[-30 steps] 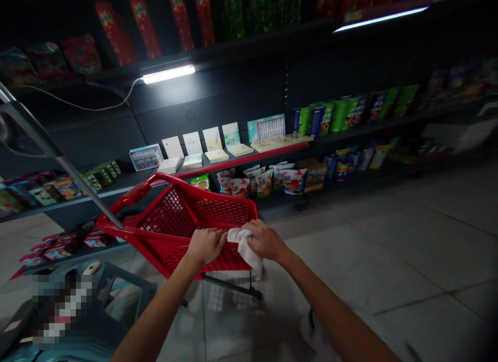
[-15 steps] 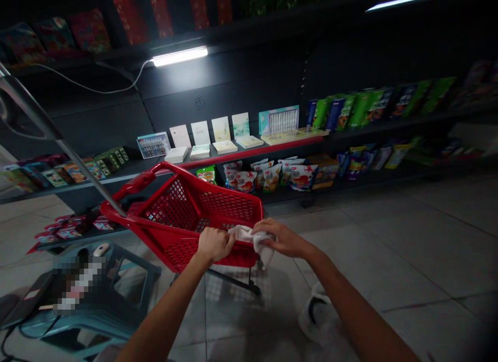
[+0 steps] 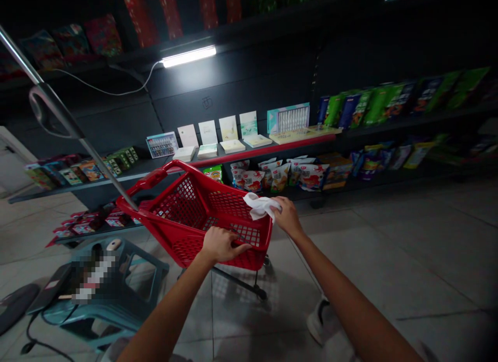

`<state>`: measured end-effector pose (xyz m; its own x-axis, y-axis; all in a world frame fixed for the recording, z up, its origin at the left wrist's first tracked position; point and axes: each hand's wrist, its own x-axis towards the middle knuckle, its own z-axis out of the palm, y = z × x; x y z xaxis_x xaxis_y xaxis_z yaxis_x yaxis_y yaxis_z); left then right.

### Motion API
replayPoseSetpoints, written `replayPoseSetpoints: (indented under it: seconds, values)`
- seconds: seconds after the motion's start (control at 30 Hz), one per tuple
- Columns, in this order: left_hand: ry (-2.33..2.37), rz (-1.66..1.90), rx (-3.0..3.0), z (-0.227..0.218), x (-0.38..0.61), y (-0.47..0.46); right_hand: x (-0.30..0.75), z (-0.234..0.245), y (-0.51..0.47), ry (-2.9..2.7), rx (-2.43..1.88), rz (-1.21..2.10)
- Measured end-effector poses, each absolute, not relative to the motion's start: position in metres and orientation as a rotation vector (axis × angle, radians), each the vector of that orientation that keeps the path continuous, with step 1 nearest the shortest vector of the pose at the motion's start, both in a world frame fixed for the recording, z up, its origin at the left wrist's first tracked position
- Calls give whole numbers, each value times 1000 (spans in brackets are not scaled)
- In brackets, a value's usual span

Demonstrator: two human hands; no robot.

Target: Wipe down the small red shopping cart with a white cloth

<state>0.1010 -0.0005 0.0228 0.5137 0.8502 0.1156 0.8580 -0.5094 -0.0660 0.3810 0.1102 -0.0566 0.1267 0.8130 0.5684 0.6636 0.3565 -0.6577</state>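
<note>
A red plastic shopping cart (image 3: 187, 228) with a latticed basket stands in front of me. On its near rim rests my left hand (image 3: 220, 245), fingers curled over the edge and thumb stretched along it. My right hand (image 3: 287, 212) grips a white cloth (image 3: 259, 205) at the basket's front right corner. The cloth's loose end hangs over the inside of the front edge. Some fingertips of both hands are hidden.
Behind the cart runs a dark shelf with books (image 3: 227, 128), snack bags (image 3: 252, 181) and boxes (image 3: 92, 170). A blue-grey plastic stool (image 3: 112, 294) carrying dark items stands at lower left. A metal pole (image 3: 99, 162) slants up beside the cart handle. My shoe (image 3: 317, 323) shows below.
My right hand has carried the cloth from the near rim up and away to the front corner. My left hand stays on the near rim, its thumb now stretched out. The view has shifted slightly.
</note>
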Motion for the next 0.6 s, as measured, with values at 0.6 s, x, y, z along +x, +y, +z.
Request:
replayPoseSetpoints:
  seconds: [0.6]
  values:
    - [-1600,-133,-2568,25,132,19,379,-48,2,-1651,-1598,443]
